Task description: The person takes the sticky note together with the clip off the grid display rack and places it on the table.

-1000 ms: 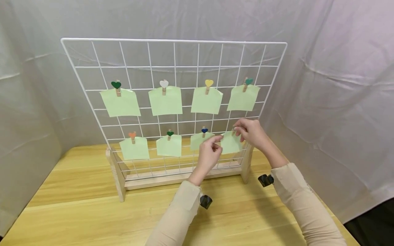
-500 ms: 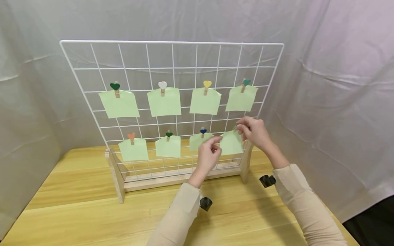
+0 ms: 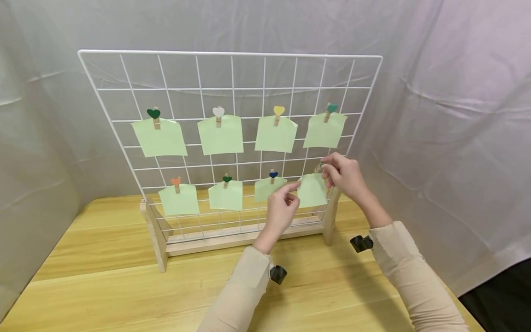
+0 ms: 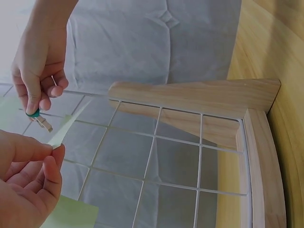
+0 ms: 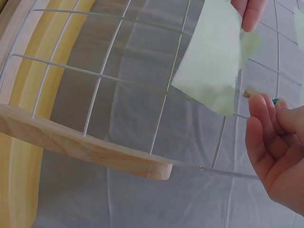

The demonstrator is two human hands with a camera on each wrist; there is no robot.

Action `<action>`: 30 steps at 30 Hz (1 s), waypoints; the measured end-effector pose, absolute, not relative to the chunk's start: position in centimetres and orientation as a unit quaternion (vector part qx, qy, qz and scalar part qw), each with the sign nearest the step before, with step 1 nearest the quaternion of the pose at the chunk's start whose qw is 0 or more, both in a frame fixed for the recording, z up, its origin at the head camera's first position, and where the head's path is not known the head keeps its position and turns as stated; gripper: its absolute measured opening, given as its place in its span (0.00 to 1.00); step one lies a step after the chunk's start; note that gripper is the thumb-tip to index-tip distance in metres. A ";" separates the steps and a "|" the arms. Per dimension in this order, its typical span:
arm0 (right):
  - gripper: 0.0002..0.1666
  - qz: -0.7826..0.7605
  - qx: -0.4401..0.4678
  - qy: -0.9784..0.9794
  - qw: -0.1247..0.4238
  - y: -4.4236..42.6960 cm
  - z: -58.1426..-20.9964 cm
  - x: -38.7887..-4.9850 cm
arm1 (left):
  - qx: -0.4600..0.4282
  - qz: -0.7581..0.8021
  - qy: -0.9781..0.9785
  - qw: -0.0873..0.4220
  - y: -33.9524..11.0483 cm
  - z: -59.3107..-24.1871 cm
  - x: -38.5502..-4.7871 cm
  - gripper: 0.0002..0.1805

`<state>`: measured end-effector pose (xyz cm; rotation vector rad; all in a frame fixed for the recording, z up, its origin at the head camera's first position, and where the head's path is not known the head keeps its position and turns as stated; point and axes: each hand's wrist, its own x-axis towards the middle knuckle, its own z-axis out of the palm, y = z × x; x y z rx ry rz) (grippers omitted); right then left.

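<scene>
My left hand (image 3: pixel 281 207) pinches the left edge of a pale green paper note (image 3: pixel 312 190) at the lower right of a white wire grid (image 3: pixel 232 87). Between the thumb and fingertips of my right hand (image 3: pixel 346 177) is a small wooden clothespin (image 4: pixel 43 123) with a green heart. This clothespin stands a little above the note's top edge, apart from it. In the right wrist view the note (image 5: pixel 209 61) hangs in front of the wires. Beside it, the blue-heart clothespin (image 3: pixel 273 176) grips another note (image 3: pixel 265 188), partly hidden behind my left hand.
Several green notes hang in two rows, each under a heart clothespin, such as the yellow one (image 3: pixel 278 113). A wooden stand (image 3: pixel 220 245) carries the grid on a wooden table (image 3: pixel 124 295). Grey cloth (image 3: pixel 265 27) surrounds it.
My right hand has shifted slightly up and right, taking the clothespin off the note's top edge. My left hand keeps its pinch on the note in nearly the same place.
</scene>
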<state>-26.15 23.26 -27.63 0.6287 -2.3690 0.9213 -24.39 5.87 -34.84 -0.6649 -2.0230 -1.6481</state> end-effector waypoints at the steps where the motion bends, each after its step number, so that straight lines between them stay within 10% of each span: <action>1: 0.06 0.341 0.231 -0.874 0.258 23.3 -27.7 -26.1 | -0.240 -0.597 -0.732 0.222 5.9 -34.8 -24.3 0.18; 30: 0.10 0.391 0.181 -0.865 0.257 24.9 -30.1 -24.1 | -0.228 -0.635 -0.716 0.177 6.3 -36.7 -22.8 0.17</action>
